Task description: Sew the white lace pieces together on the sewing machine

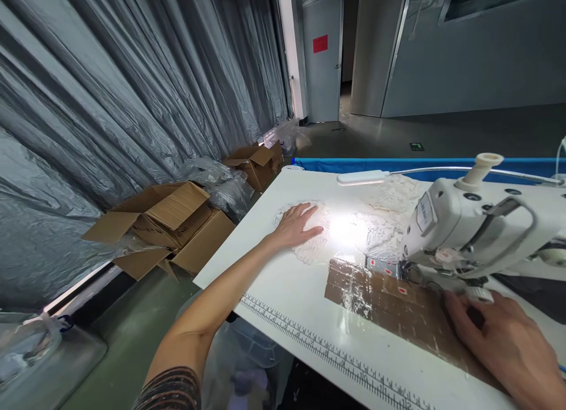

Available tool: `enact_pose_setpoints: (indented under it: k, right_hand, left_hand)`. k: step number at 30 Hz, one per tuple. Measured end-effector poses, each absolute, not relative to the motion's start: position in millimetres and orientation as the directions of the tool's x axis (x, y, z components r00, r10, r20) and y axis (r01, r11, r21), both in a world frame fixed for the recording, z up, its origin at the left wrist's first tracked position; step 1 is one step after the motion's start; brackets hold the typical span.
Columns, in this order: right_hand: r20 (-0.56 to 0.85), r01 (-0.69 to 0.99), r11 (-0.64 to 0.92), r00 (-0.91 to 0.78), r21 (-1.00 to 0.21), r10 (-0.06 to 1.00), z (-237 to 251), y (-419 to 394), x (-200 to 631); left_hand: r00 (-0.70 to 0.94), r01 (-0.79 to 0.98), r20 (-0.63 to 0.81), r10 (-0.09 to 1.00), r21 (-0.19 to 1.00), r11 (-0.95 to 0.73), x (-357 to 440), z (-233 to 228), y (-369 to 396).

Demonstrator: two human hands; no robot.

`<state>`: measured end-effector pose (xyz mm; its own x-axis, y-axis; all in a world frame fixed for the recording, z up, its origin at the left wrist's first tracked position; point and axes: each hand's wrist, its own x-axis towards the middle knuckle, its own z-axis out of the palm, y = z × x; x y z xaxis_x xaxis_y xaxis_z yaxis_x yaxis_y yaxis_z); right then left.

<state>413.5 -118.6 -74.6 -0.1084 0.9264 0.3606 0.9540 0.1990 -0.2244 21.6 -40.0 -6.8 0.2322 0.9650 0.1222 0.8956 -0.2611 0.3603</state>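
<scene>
My left hand (297, 223) lies flat, fingers spread, on a piece of white lace fabric (313, 251) on the white sewing table (292, 292). More lace (389, 215) lies bunched under the lamp glare beside the white sewing machine (477, 221). My right hand (504, 339) rests at the machine's front, near the needle area, fingers curled over a brown taped patch (389, 304) on the table; whether it grips anything is hidden.
A slim white lamp (362, 177) reaches over the table. A printed ruler (327, 351) runs along the table's front edge. Open cardboard boxes (168, 227) and plastic bags sit on the floor at left, before grey plastic sheeting. A blue panel edges the table's far side.
</scene>
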Motion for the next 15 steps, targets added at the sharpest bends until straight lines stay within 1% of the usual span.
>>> enact_pose_setpoints:
  k: [2,5,7,10,13,15]
  right_hand:
    - [0.356,0.958,0.197,-0.114,-0.207,0.927,-76.9,-118.4,414.1]
    - [0.37,0.956,0.213,-0.127,-0.203,0.92,-79.5,-117.8,414.2]
    - [0.374,0.953,0.222,-0.132,-0.208,0.918,-79.4,-117.5,413.6]
    - [0.369,0.952,0.208,-0.114,-0.226,0.923,-77.2,-117.7,412.6]
    - [0.368,0.949,0.202,-0.102,-0.243,0.924,-75.9,-117.7,412.6]
    - [0.373,0.947,0.213,-0.112,-0.242,0.921,-76.3,-117.4,413.1]
  left_hand:
    - [0.197,0.86,0.174,0.965,0.441,-0.255,19.2,-10.5,-50.0]
    - [0.1,0.77,0.296,0.95,0.581,-0.263,15.8,-18.8,-54.7]
    - [0.036,0.713,0.367,0.93,0.643,-0.281,14.8,-24.8,-52.6]
    - [-0.012,0.656,0.439,0.898,0.682,-0.325,16.0,-29.9,-48.4]
    - [-0.031,0.644,0.508,0.861,0.669,-0.372,18.5,-27.3,-49.7]
    - [-0.016,0.632,0.535,0.844,0.66,-0.407,19.7,-20.8,-55.2]
